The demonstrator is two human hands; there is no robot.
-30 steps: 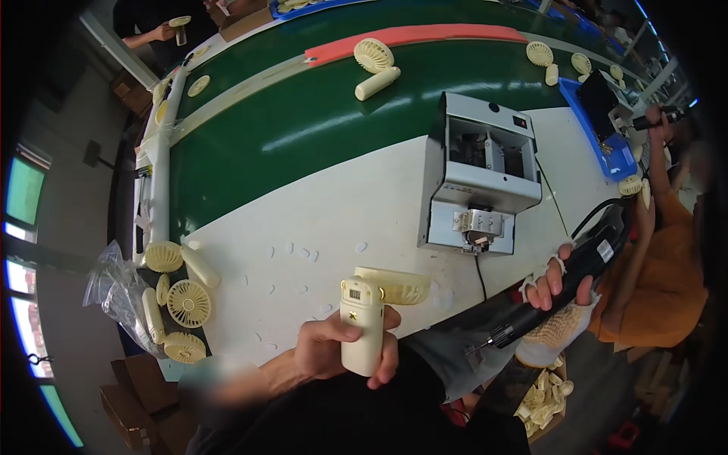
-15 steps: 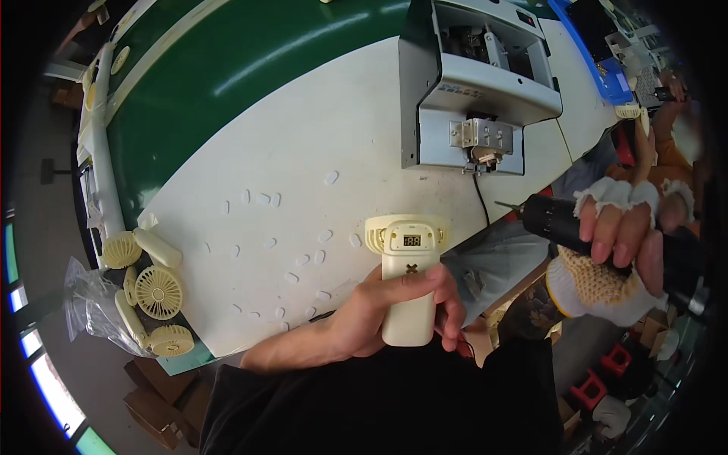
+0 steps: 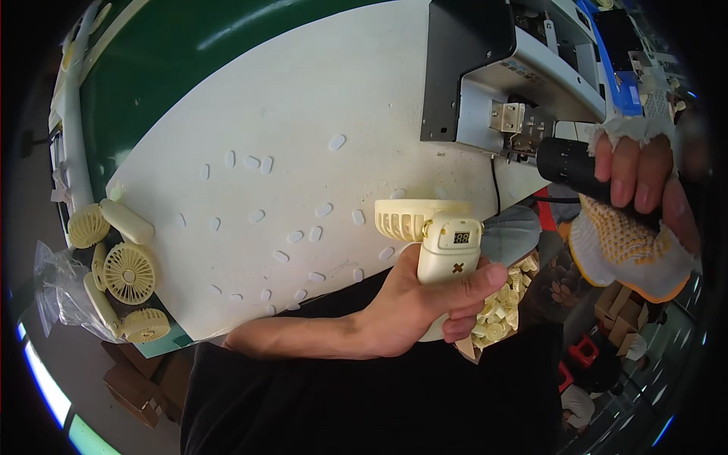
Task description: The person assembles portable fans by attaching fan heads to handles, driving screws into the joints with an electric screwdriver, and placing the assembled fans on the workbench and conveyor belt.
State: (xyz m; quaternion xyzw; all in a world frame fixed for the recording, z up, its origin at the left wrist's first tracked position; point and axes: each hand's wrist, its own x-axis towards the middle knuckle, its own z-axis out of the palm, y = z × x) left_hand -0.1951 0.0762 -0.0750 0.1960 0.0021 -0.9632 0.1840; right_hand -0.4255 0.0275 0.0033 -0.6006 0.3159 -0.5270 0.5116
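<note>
My left hand [image 3: 406,315] is closed around the handle of a cream handheld fan [image 3: 447,254]. The fan's round head points away from me, and a small dark display shows on the body above my thumb. On the right, my right hand [image 3: 641,178], in a white fingerless glove with yellow dots, grips a black electric screwdriver [image 3: 569,165]. Its front end overlaps the metal outlet of a grey and black screw feeder [image 3: 485,98], so the bit cannot be made out. Small white oval pieces [image 3: 316,233] lie scattered over the white tabletop [image 3: 303,114].
Several cream fans [image 3: 129,273] lie at the table's left edge beside a clear plastic bag [image 3: 64,292]. Below the right edge is a carton of cream parts [image 3: 500,311]. A black cable [image 3: 497,189] hangs from the feeder. A blue tray [image 3: 626,91] stands far right.
The view has shifted. My left hand has moved right with the fan, which is now turned and tilted. The screwdriver has come up to the feeder's outlet.
</note>
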